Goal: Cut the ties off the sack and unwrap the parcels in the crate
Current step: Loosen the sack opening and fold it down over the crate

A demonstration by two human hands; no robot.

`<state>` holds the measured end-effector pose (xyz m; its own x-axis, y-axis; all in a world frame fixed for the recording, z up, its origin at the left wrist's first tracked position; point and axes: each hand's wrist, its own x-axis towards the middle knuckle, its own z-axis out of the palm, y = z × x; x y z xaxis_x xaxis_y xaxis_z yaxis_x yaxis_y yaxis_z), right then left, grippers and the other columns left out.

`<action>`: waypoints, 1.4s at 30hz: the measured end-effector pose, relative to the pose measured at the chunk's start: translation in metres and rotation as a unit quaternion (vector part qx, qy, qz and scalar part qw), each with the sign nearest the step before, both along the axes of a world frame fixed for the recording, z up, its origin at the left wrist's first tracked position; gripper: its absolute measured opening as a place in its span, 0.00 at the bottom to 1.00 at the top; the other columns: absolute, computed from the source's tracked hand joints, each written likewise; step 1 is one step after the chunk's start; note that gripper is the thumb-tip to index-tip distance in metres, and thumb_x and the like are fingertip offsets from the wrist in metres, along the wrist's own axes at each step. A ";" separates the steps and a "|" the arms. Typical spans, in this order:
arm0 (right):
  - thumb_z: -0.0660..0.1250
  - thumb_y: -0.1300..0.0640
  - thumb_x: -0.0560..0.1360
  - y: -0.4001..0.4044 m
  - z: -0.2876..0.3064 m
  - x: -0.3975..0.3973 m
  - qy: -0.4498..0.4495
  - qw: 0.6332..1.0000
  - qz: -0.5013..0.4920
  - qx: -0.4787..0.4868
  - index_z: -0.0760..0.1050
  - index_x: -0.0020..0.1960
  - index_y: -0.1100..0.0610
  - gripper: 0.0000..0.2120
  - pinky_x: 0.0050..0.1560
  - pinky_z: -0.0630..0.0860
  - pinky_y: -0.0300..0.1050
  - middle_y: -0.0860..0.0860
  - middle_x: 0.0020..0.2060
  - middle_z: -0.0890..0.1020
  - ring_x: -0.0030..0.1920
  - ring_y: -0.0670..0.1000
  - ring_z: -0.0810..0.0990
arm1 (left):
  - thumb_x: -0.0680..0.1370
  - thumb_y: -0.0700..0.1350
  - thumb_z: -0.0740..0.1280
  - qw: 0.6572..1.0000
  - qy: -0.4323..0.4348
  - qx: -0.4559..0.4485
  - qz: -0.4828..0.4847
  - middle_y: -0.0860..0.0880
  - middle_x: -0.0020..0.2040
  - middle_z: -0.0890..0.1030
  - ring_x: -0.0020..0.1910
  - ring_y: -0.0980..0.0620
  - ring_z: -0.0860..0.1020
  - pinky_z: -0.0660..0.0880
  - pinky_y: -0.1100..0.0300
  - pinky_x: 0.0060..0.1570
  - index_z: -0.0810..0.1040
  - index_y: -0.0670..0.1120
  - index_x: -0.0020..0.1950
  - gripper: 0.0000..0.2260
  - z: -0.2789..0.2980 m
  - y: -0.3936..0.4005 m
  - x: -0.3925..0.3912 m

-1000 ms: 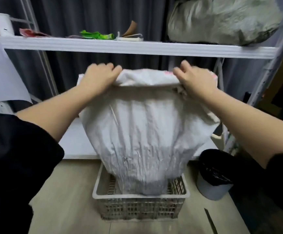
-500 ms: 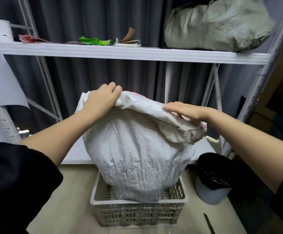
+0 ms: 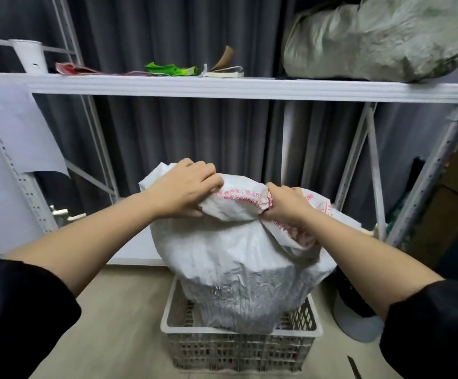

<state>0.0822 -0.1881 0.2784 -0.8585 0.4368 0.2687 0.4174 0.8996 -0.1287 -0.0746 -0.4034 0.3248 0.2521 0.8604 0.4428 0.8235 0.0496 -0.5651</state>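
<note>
- Head view: since a second ago I have brought the sack's [image 3: 230,258] top edge down from near the shelf [image 3: 222,90] to well below it, and my hands have drawn in from the two far corners until they sit close together.
- Head view: my left hand [image 3: 186,187] grips the folded top from above, fingers curled over the cloth.
- Head view: my right hand [image 3: 283,205] is closed tight round a bunched handful of the printed edge, just right of the left.
- Head view: the sack stands upright, its lower end down inside the crate [image 3: 240,348] on the floor, its long axis running up toward my hands.
- Head view: the gathered neck lies between the two hands, a little nearer the right; I judge that hand leads the next pull.
- Head view: I see no ties or parcels; a dark blade-like thing [image 3: 355,367] lies on the floor at lower right, well apart from both hands.
</note>
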 end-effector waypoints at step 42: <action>0.67 0.59 0.67 0.024 0.111 0.043 0.165 0.936 -0.080 0.300 0.70 0.55 0.59 0.16 0.38 0.61 0.51 0.60 0.48 0.77 0.48 0.63 0.75 | 0.75 0.40 0.64 0.946 -0.111 0.173 0.251 0.37 0.52 0.77 0.50 0.35 0.77 0.63 0.50 0.38 0.70 0.40 0.59 0.14 0.076 0.029 0.005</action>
